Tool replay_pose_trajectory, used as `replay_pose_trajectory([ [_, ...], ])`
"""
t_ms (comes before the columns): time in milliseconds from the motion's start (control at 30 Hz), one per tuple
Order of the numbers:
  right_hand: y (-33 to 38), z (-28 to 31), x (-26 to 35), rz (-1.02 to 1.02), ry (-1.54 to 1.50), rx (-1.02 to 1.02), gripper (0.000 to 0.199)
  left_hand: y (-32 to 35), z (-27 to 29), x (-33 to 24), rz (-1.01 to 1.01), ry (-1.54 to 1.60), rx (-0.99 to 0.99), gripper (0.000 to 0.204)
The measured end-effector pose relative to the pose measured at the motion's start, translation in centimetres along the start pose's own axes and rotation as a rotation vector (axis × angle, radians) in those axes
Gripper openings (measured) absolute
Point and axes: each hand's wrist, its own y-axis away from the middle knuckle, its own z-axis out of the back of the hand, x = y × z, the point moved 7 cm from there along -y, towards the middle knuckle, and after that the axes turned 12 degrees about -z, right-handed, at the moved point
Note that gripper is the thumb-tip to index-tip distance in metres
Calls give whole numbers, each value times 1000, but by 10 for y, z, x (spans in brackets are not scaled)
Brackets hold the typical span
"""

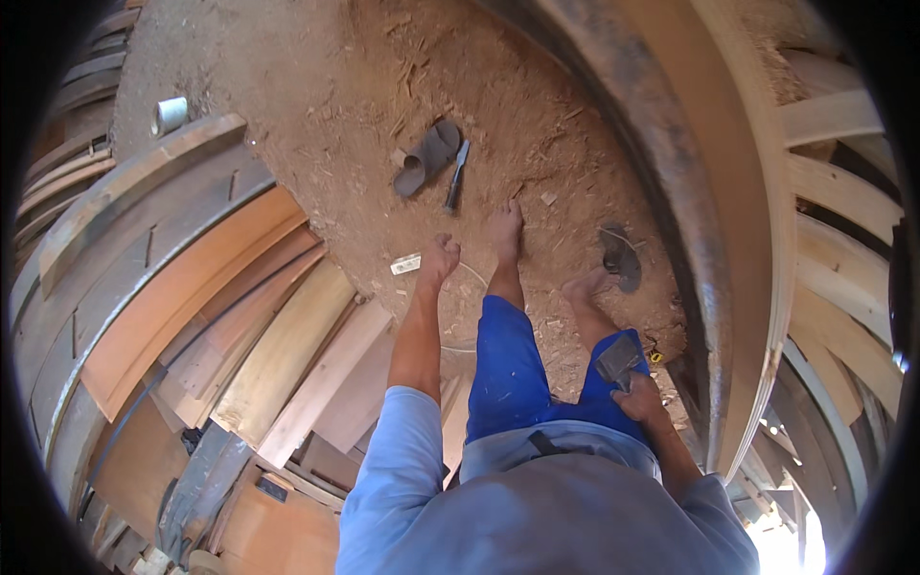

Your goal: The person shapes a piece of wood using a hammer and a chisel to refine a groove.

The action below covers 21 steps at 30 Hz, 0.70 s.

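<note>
My left hand reaches forward over the dirt floor, its fingers curled in. Whatever it holds, if anything, is hidden. Close beside it is a small whitish block with markings; I cannot tell whether the hand touches it. In my right hand, by my right thigh, is the handle of a mallet with a dark, blocky head. A chisel with a dark handle and bluish blade lies ahead of my left hand. Beside the chisel is a dark sandal.
Stacked wooden boards line the left side. A tall curved wooden panel stands close on the right, with more timber behind. Another sandal lies by my bare right foot. A white cylinder sits far left; wood chips litter the floor.
</note>
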Motion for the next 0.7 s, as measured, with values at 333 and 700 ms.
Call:
replay_pose_trajectory([
  [333,2,2,24,-25,153,-40,50,114,-76,-31,29,195,161,40],
  [700,214,166,115,561,-198,-166,48,102,72,-223,-329,407,-120,67],
])
